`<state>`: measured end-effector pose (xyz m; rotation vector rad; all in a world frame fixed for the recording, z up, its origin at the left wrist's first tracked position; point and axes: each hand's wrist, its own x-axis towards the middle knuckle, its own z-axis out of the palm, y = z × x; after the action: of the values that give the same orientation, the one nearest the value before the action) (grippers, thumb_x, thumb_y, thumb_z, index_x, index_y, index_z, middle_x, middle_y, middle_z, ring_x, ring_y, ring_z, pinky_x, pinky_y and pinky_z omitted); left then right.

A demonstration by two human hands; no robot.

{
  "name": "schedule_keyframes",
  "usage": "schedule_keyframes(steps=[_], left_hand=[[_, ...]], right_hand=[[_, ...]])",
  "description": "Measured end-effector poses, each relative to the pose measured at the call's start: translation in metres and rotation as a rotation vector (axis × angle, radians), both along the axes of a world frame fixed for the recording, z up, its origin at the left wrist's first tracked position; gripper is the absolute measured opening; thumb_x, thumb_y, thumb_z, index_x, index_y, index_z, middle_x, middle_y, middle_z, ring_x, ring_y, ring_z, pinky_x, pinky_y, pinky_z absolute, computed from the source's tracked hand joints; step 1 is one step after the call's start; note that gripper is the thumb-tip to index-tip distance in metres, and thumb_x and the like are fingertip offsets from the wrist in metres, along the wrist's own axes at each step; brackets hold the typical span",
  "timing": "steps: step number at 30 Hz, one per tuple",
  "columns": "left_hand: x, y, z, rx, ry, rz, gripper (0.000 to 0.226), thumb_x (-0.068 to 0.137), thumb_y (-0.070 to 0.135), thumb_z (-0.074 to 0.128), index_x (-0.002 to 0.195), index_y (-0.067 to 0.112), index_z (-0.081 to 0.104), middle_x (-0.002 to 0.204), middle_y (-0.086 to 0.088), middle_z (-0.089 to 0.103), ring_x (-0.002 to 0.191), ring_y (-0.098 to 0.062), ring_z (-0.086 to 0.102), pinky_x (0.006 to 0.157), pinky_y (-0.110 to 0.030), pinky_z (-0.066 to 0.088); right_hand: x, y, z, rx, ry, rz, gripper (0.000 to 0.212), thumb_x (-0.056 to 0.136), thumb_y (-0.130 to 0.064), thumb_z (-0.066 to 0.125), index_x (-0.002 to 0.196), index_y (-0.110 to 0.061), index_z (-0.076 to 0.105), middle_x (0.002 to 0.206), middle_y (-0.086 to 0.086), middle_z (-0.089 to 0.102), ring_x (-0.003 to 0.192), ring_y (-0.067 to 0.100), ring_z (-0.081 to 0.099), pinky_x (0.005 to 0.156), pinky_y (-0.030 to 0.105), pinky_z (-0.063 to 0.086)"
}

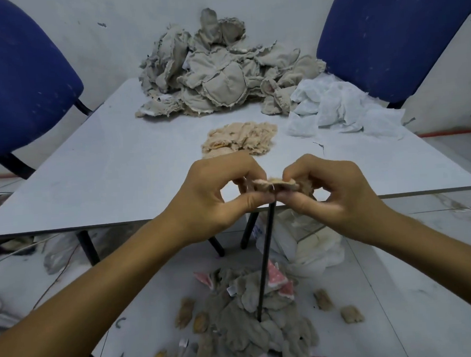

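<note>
Though seen wide and bent at the edges, plainly a small room: pale wall, pale tiled floor, a blue chair (16, 81) to the left of the surface (112, 169) and a second blue chair (385, 39) to the right. At the far end of the surface, against the wall, a tall heap of grey-beige cloth shells (217, 77) with frayed edges. Just right of it and touching it, a loose spread of white cloth pieces (343, 108). Nearer, apart from both, a small flat pile of peach cloth (240, 138).

Raised over the near edge of the surface, left hand (213, 199) and right hand (340, 199), forearms bare, backs toward the camera. Fingers and thumb of each curled in, pinching one small tan cloth piece (276, 185) from either side, thumbs below, fingertips above. Held in the air between the two hands, clear of the surface. From under that piece, a thin black rod (265, 262) slanting down, lower end in a heap of grey plush parts (237, 321) with pink dotted linings, low in front. Cannot tell which hand has the rod. Around the heap, a few small tan stuffed bits (351, 313).

Under the surface, beside its dark legs, a white plastic bag (310, 245), mouth slack, pale cloth inside.
</note>
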<state>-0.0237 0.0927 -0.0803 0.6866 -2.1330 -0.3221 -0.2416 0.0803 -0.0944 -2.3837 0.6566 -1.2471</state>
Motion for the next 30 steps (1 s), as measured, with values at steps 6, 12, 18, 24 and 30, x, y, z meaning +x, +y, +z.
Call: schedule_keyframes(steps=[6,12,18,24,30], left_hand=[[0.000,0.001,-0.018,-0.278,-0.065,0.061,0.014,0.087,0.004,0.068,0.079,-0.006,0.064,0.077,-0.014,0.060,0.068,-0.028,0.054,0.060,-0.038,0.045],[-0.004,0.006,-0.034,-0.275,-0.039,0.124,0.007,0.088,-0.002,0.064,0.087,-0.007,0.068,0.082,-0.014,0.065,0.071,-0.025,0.055,0.062,-0.035,0.046],[-0.014,0.014,-0.029,-0.197,0.144,0.189,0.009,0.089,0.009,0.064,0.089,0.000,0.066,0.096,-0.012,0.066,0.088,-0.026,0.061,0.076,-0.032,0.049],[-0.030,0.006,-0.009,0.060,0.398,0.415,0.013,0.084,0.012,0.068,0.078,0.014,0.056,0.066,0.000,0.057,0.061,-0.017,0.060,0.055,-0.034,0.051],[-0.028,-0.012,-0.009,0.213,0.210,0.469,0.024,0.076,0.010,0.065,0.075,0.015,0.041,0.069,-0.005,0.053,0.061,-0.013,0.050,0.057,-0.028,0.044]], right_hand=[[-0.004,0.000,-0.012,-0.217,0.106,-0.045,0.011,0.091,-0.019,0.066,0.100,-0.018,0.062,0.078,-0.023,0.038,0.066,-0.004,0.041,0.063,0.007,0.033],[0.001,0.004,-0.029,-0.191,0.056,-0.083,0.008,0.086,-0.007,0.070,0.094,-0.006,0.067,0.074,-0.008,0.053,0.063,0.005,0.048,0.062,0.013,0.040],[0.006,0.007,-0.010,-0.177,-0.113,-0.146,0.007,0.087,-0.007,0.069,0.085,-0.009,0.062,0.079,-0.002,0.052,0.071,0.005,0.050,0.065,0.011,0.039],[0.026,0.000,0.006,0.055,-0.265,-0.348,0.014,0.085,-0.013,0.070,0.078,-0.013,0.057,0.076,-0.006,0.055,0.071,0.019,0.063,0.054,0.042,0.055],[0.032,-0.013,-0.008,0.092,-0.147,-0.397,0.021,0.083,-0.008,0.067,0.075,-0.013,0.048,0.067,-0.003,0.052,0.065,0.020,0.060,0.057,0.042,0.049]])
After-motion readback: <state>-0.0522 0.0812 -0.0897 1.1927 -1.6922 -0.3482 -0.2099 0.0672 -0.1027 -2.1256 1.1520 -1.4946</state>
